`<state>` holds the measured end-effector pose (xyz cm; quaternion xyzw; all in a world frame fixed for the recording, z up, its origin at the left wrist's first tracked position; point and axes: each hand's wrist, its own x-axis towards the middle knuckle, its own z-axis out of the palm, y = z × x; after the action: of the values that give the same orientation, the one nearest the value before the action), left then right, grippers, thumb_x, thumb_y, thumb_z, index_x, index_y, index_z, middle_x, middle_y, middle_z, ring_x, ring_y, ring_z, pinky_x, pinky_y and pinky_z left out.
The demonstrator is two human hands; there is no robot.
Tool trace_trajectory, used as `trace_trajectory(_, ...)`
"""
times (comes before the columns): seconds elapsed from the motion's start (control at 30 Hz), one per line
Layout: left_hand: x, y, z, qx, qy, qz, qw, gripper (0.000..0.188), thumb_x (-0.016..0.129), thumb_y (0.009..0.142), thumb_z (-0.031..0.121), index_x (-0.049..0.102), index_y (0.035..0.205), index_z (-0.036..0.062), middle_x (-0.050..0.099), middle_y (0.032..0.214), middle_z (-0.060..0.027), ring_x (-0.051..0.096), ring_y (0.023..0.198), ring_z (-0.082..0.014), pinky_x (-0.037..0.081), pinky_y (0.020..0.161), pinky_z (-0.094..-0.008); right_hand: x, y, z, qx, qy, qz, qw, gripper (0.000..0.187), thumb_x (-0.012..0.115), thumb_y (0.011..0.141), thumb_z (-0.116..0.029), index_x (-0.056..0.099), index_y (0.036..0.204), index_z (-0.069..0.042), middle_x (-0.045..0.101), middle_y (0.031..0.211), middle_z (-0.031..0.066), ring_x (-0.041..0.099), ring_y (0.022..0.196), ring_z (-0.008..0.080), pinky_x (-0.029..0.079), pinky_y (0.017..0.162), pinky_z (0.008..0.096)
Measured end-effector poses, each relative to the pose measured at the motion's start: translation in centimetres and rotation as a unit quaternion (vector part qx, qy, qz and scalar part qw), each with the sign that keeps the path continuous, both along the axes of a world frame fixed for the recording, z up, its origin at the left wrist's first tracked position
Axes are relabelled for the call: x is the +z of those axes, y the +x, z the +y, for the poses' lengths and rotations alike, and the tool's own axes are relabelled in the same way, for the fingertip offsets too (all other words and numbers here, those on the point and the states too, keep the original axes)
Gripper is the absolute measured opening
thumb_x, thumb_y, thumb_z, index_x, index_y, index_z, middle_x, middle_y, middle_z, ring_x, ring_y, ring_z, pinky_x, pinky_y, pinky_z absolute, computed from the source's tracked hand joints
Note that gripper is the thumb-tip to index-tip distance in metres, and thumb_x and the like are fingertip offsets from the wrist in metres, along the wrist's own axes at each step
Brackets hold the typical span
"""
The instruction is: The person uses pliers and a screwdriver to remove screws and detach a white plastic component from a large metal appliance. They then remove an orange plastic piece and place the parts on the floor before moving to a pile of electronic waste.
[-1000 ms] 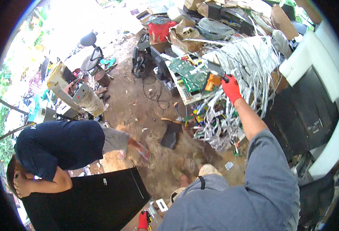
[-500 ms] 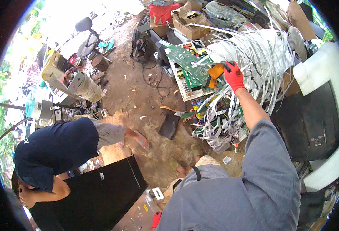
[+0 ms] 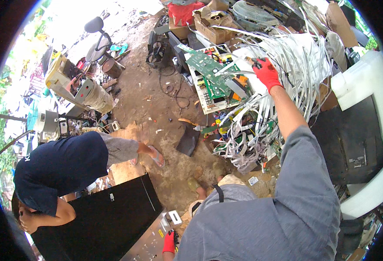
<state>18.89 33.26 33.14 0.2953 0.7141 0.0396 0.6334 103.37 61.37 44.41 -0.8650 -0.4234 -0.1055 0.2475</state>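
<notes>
My right hand (image 3: 267, 74), in a red glove with dark fingertips, is stretched out over a heap of white flat ribbon cables (image 3: 293, 65). Its fingers look apart, and I make out nothing held in them. Just left of it lies a green circuit board (image 3: 209, 67) on a white-edged panel. An orange film piece (image 3: 242, 81) rests at the board's right side, partly covered by a grey strip (image 3: 236, 88). My left hand (image 3: 169, 243), also red-gloved, is low by a metal panel (image 3: 146, 248); its fingers are too small and partly hidden to read.
At left, a person (image 3: 65, 169) in a dark shirt bends over a large black panel (image 3: 100, 217). White foam (image 3: 365, 78) and a dark flat panel (image 3: 352, 139) stand at right. Cardboard boxes (image 3: 213, 28) and a fan grille (image 3: 254, 15) are at the back. Cables lie on the dirt floor (image 3: 135, 91).
My right hand has let go of the orange film piece, which now lies on the circuit board, and has moved slightly up. My left hand has come further into view.
</notes>
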Motion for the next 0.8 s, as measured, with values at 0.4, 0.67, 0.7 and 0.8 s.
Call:
trace_trajectory(0.4, -0.8, -5.1, -7.2, -0.482, 0.219, 0.148, 0.835, 0.024, 0.05, 0.091, 0.025, 0.06, 0.097, 0.0045, 0.062, 0.088, -0.0192, 0.061, 0.08, -0.0375, 0.049, 0.068, -0.044, -2.2, -2.3, -2.5, 0.0, -0.106, -0.008, 0.994, 0.039, 0.065, 0.079, -0.026, 0.063, 0.117, -0.02, 0.057, 0.12, 0.0151, 0.061, 0.101, 0.0319, 0.05, 0.084, 0.041)
trace_trajectory(0.67, -2.2, -4.4, -5.8, -0.187, -0.024, 0.114, 0.976, 0.025, 0.052, 0.089, 0.027, 0.06, 0.091, 0.0033, 0.059, 0.072, -0.0138, 0.059, 0.065, -0.0272, 0.046, 0.06, -0.0403, 1.0, 1.7, -1.0, 0.082, -0.202, 0.029, 0.975, 0.061, 0.069, 0.075, -0.033, 0.052, 0.132, -0.019, 0.047, 0.133, 0.0199, 0.054, 0.114, 0.0316, 0.044, 0.095, 0.0391)
trace_trajectory(0.7, -2.5, -3.9, -5.4, -0.126, -0.027, 0.099, 0.987, 0.025, 0.053, 0.089, 0.028, 0.06, 0.09, 0.0038, 0.058, 0.071, -0.0118, 0.058, 0.063, -0.0246, 0.046, 0.059, -0.0385, 1.7, 2.1, -1.3, 0.109, -0.191, 0.076, 0.973, 0.061, 0.07, 0.074, -0.031, 0.053, 0.132, -0.019, 0.05, 0.128, 0.0202, 0.056, 0.111, 0.0315, 0.045, 0.093, 0.0382)
trace_trajectory(0.8, -2.6, -3.3, -5.2, 0.018, -0.043, 0.059, 0.997, 0.026, 0.054, 0.089, 0.03, 0.062, 0.088, 0.0051, 0.058, 0.07, -0.0074, 0.056, 0.06, -0.0191, 0.044, 0.057, -0.0342, 3.4, 1.1, -2.2, 0.136, -0.104, 0.213, 0.962, 0.055, 0.07, 0.074, -0.024, 0.057, 0.128, -0.017, 0.06, 0.104, 0.0149, 0.06, 0.094, 0.0249, 0.048, 0.083, 0.0332)
